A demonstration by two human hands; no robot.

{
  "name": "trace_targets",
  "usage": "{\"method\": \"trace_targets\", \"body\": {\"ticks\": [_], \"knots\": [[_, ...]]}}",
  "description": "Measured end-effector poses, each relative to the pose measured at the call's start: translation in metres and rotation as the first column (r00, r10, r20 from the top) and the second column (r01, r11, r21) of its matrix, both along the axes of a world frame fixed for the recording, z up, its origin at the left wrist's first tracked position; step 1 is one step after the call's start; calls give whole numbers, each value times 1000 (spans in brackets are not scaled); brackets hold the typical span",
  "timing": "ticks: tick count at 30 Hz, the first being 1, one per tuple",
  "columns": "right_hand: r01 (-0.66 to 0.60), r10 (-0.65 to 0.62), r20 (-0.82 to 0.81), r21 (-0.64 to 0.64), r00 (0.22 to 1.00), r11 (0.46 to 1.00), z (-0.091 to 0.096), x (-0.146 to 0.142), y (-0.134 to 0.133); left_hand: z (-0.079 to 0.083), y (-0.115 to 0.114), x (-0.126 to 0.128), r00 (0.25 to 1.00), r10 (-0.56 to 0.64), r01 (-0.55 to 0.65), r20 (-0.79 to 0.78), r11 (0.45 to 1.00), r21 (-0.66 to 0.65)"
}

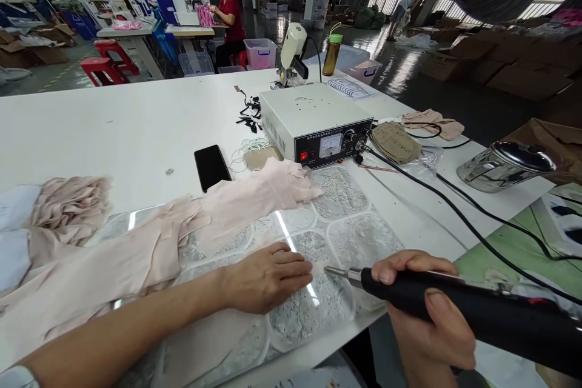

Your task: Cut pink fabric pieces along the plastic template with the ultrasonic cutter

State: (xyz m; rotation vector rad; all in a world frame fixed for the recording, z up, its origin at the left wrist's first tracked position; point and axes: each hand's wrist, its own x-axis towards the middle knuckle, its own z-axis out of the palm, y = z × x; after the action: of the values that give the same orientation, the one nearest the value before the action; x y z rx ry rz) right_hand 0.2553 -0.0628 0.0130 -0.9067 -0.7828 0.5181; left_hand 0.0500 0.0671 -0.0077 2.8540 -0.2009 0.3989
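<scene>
tool (500, 318), just one, is clamped in the right hand (430, 333), rear cut off; left hand (268, 279) lies palm-down, unclenched, partly hiding fabric (204, 339).

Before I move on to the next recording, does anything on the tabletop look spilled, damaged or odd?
Mainly untidiness: black scraps lie scattered beside the control box, and pale thread sits in a loose tangle near the phone. Nothing looks clearly spilled or damaged.

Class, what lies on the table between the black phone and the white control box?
In the head view, a flat tan piece and tangled pale string lie between the black phone and white control box.
</scene>
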Motion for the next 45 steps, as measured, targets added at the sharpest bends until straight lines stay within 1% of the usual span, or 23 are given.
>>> {"method": "trace_targets", "body": {"ticks": [5, 9, 14, 19, 23, 30, 33, 36, 41, 45], "knots": [[12, -12, 19, 14, 1000, 1000, -7, 0, 2, 1, 1, -1, 999, 25, -28, -38, 995, -98], [23, -27, 69, 52, 997, 998, -10, 10, 4, -1, 3, 1, 998, 46, -51, -43, 992, -116], [32, -38, 81, 77, 996, 997, -13, 19, 7, -3, 7, 5, 998, 42, -44, -45, 998, -49], [52, -57, 57, 89, 997, 995, -11, 17, 10, 2, 11, 6, 997, -28, 31, -74, 998, 47], [69, -73, 39, 84, 997, 994, -9, 15, 11, 4, 13, 5, 997, -30, 38, -66, 993, 113], [75, -75, 9, 58, 997, 996, -6, 15, 11, 1, 14, 0, 999, -36, 35, 0, 988, 147], [76, -76, 7, 49, 997, 996, -6, 16, 11, 3, 14, 2, 999, -45, 43, 10, 989, 139], [78, -78, 12, 45, 997, 996, -6, 17, 10, 6, 17, 6, 999, -51, 51, 3, 994, 100], [86, -86, 1, 12, 996, 996, -6, 17, 9, 10, 27, 14, 993, -89, 91, -80, 996, 25], [104, -104, -11, -2, 995, 995, -5, 18, 9, 10, 33, 17, 989, -119, 122, -92, 992, 34]]}}
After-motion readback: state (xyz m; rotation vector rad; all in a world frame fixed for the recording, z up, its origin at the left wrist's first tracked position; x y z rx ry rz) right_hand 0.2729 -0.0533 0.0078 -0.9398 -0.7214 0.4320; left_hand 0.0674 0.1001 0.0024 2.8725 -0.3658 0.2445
